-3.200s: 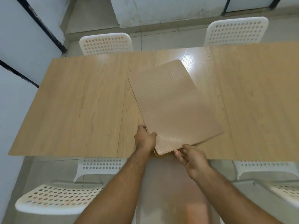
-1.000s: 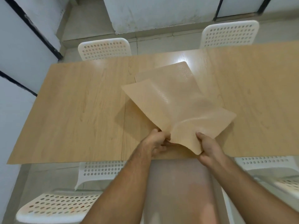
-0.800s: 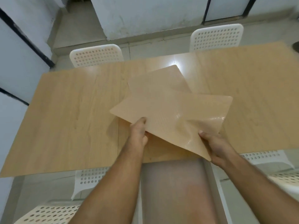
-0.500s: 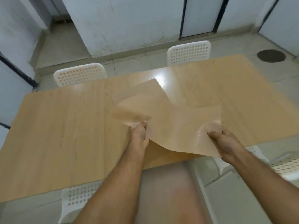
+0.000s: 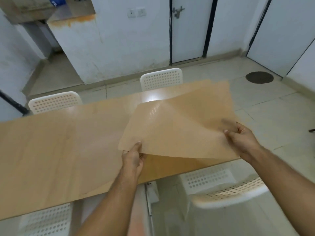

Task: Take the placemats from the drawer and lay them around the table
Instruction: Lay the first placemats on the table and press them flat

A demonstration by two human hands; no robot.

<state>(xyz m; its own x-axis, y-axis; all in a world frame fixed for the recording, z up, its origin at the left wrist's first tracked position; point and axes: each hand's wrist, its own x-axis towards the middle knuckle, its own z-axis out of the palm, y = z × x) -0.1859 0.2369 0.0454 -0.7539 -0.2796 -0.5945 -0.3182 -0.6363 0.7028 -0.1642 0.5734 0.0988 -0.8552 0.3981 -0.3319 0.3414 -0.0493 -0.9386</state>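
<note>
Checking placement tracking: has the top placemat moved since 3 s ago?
Yes. The placemat has shifted right along the table, from its middle to its right end, now in front of the right-hand far chair.

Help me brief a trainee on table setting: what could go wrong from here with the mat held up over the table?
1. The placemat is thin and bows between the left hand and right hand, which pinch only its near corners; the far part may fold under as it lands.
2. It hides the right end of the table, so it could be laid overhanging and slide off toward the chair.
</note>
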